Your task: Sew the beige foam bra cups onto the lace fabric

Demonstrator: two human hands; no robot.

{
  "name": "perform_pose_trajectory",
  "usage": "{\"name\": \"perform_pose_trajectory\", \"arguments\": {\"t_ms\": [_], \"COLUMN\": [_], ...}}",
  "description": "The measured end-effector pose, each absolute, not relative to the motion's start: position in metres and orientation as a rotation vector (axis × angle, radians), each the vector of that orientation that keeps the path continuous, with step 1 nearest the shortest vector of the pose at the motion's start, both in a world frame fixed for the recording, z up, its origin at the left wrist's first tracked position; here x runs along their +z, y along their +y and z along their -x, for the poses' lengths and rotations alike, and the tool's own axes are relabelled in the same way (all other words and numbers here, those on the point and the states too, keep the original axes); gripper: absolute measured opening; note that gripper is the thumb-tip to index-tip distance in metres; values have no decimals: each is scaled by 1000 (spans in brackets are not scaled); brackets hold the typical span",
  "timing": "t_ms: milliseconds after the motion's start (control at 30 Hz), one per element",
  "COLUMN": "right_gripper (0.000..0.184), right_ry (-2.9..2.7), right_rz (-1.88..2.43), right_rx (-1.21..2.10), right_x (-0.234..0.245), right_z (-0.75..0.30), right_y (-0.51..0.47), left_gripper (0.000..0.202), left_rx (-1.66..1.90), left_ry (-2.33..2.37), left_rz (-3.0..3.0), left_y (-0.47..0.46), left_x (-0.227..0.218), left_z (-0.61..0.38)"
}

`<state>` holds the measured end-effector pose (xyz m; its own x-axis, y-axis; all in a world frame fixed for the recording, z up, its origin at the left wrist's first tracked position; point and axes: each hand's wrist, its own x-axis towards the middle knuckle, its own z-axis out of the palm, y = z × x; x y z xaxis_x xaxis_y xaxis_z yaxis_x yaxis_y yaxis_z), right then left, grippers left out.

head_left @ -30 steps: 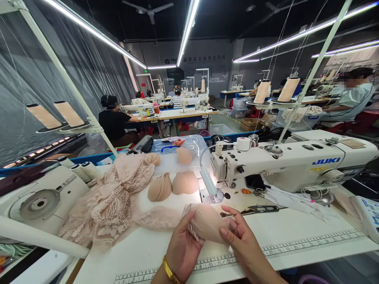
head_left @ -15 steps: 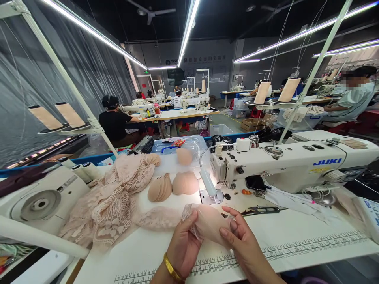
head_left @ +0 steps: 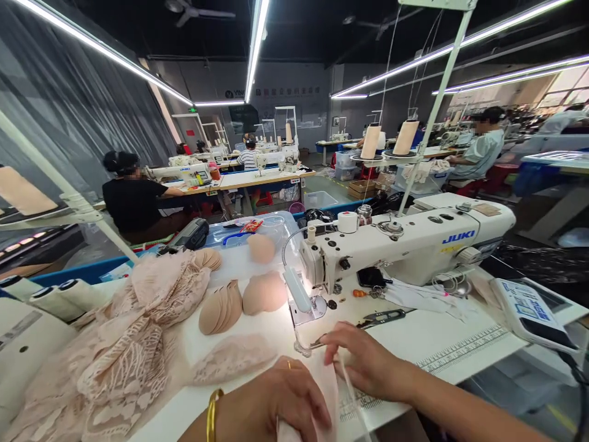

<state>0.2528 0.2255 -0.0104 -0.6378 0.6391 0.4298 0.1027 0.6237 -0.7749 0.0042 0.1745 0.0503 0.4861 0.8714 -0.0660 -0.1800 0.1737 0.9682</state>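
My left hand (head_left: pixel 288 396), with a gold bangle at the wrist, is closed over a pale pink sheer fabric piece (head_left: pixel 327 383) at the table's front. My right hand (head_left: pixel 361 362) is beside it, fingers curled at the upper end of a thin pale strip (head_left: pixel 352 390) hanging toward the table edge. Whether the strip belongs to the fabric I cannot tell. A lace piece (head_left: pixel 234 359) lies left of my hands. Behind it are a fanned stack of beige bra cups (head_left: pixel 221 309) and another pile of cups (head_left: pixel 264 293). The sewing machine's needle area (head_left: pixel 307 307) is just beyond my hands.
A white sewing machine (head_left: pixel 414 245) spans the right. Black thread snips (head_left: pixel 381 317) lie before it. A lace heap (head_left: pixel 133 325) covers the left. A clear plastic lid (head_left: pixel 280 233) with a single cup (head_left: pixel 261 248) is behind. A control panel (head_left: pixel 536 313) stands right. Co-workers sit farther back.
My hands have lowered toward the table's front edge and turned palm-down; the beige cup held between them no longer shows. A thin pale strip now shows at my right hand. The view has swung right.
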Motion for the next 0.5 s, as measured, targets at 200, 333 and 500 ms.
{"name": "perform_pose_trajectory", "arguments": {"t_ms": [200, 333, 500], "right_gripper": [31, 34, 36], "right_ry": [-2548, -2603, -2631], "right_rz": [493, 572, 700], "right_rx": [338, 268, 260], "right_x": [-9, -19, -21], "right_z": [-246, -254, -263], "right_y": [290, 299, 299], "left_gripper": [23, 15, 18], "left_rx": [382, 357, 418], "left_ry": [716, 705, 696], "left_rz": [-2393, -2529, -2552], "left_y": [231, 252, 254], "left_x": [37, 27, 32], "left_z": [-9, -10, -10]}}
